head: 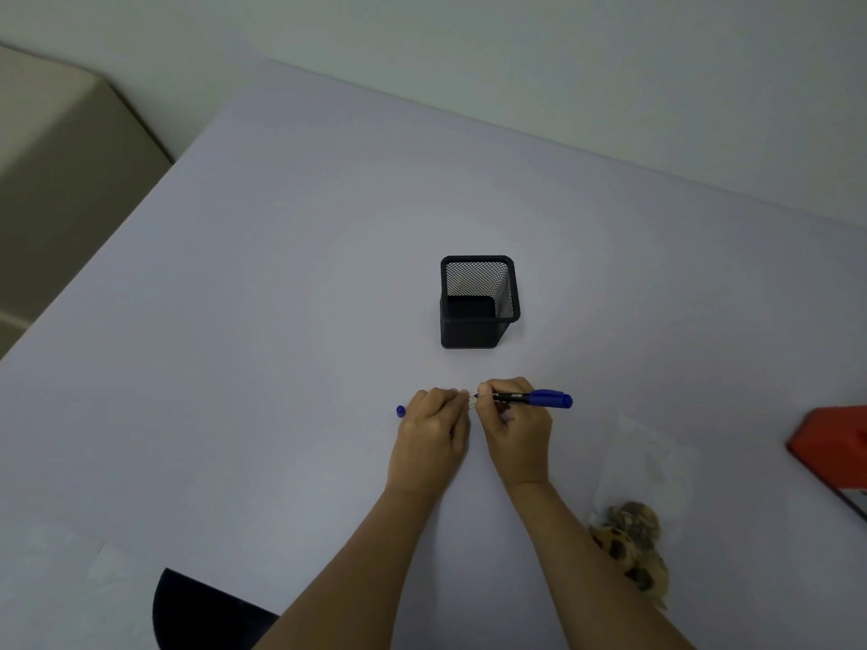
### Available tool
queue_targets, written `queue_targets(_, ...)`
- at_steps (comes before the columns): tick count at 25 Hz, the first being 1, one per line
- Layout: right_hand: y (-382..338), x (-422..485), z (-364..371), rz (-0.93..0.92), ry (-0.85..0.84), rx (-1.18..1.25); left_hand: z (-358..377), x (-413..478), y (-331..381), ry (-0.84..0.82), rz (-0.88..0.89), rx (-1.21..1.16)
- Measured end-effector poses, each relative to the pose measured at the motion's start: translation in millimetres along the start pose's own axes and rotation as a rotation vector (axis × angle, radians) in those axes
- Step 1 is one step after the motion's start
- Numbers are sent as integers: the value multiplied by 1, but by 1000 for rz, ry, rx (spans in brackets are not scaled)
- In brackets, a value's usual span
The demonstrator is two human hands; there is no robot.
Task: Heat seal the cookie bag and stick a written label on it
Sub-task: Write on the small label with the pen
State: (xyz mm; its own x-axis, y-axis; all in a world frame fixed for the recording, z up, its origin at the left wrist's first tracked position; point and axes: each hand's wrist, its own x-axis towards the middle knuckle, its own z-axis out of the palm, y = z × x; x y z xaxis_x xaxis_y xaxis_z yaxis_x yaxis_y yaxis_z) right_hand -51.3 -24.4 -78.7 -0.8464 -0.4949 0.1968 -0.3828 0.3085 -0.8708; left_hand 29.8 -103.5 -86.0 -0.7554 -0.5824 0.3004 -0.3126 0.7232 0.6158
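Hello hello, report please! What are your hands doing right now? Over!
Right hand holds blue marker, tip at small label. Left hand pins label. Cookie bag waits, right side. Nothing blocking.

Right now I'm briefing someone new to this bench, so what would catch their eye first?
Probably the two hands at centre: the right hand holds a blue marker, its tip at a small label pinned by the left hand. Just behind stands an empty black mesh pen holder. The cookie bag lies near the right forearm, and a red device sits at the right edge.
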Motion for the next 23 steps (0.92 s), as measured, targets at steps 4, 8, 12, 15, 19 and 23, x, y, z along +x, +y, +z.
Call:
queue_targets(4,0,0,0,5,-9,13,-1,0,0,-9,-3,1)
queue_targets(8,0,0,0,-5,-15,4,-1,0,0,-11,-9,-1)
queue_targets(12,0,-1,1,-7,-16,-3,0,-1,-1,-4,-17,-14)
queue_targets(15,1,-2,1,-7,-9,-9,0,-1,-2,-13,-18,-13)
queue_targets(19,-1,-1,2,2,-4,8,-2,-1,-3,-38,-24,-10)
queue_targets(23,0,-1,1,-9,-2,6,-5,-1,-1,-65,-32,-14)
